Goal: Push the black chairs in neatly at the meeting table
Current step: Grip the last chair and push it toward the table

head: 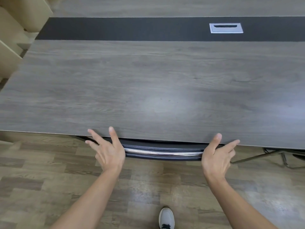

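Black chair (162,150) backrest lies parallel to table (148,90) edge, open-fingered hands (108,150) (217,153) flanking its ends.

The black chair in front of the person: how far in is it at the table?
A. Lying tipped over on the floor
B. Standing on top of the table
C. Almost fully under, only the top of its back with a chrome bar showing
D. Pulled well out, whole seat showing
C: only the top of the black chair back, with its chrome bar, peeks out below the table edge, between the left hand and right hand.
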Demonstrator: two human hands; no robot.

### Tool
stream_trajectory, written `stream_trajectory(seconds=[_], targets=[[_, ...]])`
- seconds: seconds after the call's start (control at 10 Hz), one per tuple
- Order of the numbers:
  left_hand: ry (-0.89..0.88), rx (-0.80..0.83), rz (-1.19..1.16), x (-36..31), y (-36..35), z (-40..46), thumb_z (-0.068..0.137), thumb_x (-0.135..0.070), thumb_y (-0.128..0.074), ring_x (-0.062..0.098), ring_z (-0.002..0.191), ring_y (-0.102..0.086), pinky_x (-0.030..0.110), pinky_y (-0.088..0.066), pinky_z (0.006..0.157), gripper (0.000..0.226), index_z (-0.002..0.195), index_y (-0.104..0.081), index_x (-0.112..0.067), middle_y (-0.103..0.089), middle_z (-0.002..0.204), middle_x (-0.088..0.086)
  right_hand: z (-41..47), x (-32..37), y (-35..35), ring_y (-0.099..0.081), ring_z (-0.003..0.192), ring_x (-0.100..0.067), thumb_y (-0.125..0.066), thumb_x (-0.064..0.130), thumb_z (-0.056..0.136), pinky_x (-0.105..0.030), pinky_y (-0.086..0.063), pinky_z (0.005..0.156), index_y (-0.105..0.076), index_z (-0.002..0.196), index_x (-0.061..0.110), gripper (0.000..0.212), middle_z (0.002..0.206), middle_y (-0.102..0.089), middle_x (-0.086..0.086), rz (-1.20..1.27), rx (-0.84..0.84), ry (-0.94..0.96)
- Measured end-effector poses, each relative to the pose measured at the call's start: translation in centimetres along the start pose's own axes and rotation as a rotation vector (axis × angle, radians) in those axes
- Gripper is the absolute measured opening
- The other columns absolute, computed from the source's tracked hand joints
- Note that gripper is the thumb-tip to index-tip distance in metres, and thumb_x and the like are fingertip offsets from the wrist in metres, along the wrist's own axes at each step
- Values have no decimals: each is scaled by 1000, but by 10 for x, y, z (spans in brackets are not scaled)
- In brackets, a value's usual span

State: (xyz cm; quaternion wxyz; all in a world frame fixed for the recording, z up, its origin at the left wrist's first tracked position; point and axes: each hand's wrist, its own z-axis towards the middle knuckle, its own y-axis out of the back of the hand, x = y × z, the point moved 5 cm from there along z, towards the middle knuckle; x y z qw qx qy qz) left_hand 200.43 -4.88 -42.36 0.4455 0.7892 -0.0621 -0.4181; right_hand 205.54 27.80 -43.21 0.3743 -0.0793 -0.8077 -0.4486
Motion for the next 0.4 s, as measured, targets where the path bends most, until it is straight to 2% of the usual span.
stream_trajectory(seconds=[0.1, 0.2, 0.3, 0.4], targets=[[30, 59, 30, 0, -1, 3, 98, -65, -23, 49, 137, -34, 47, -28, 109, 81, 159, 10, -22, 6, 163, 26, 0, 3, 0, -41, 127, -49, -20, 60, 101, -50, -30, 106, 10, 158, 13, 80, 159, -14, -27, -13, 73, -10], [89, 141, 107, -1, 5, 1, 98, -67, -20, 49, 134, -40, 44, -31, 107, 85, 159, 11, -17, 10, 163, 25, 1, 4, 7, -33, 137, -47, -17, 63, 99, -52, -25, 111, 15, 157, 19, 80, 162, 2, -25, -47, 183, -72], [114, 203, 90, -8, 17, -4, 96, -71, -17, 45, 145, -25, 46, -23, 115, 89, 159, 9, -15, 11, 164, 22, -2, 5, 22, -22, 145, -45, -16, 63, 100, -51, -17, 115, 16, 157, 19, 79, 163, 12, -23, -108, 274, -123], [80, 214, 7, -24, 41, -23, 95, -72, -18, 38, 151, -13, 46, -15, 118, 89, 159, 7, -15, 7, 165, 18, -17, 19, 39, -16, 148, -42, -15, 62, 100, -51, -14, 117, 13, 157, 17, 78, 163, 11, -23, -93, 277, -118]])
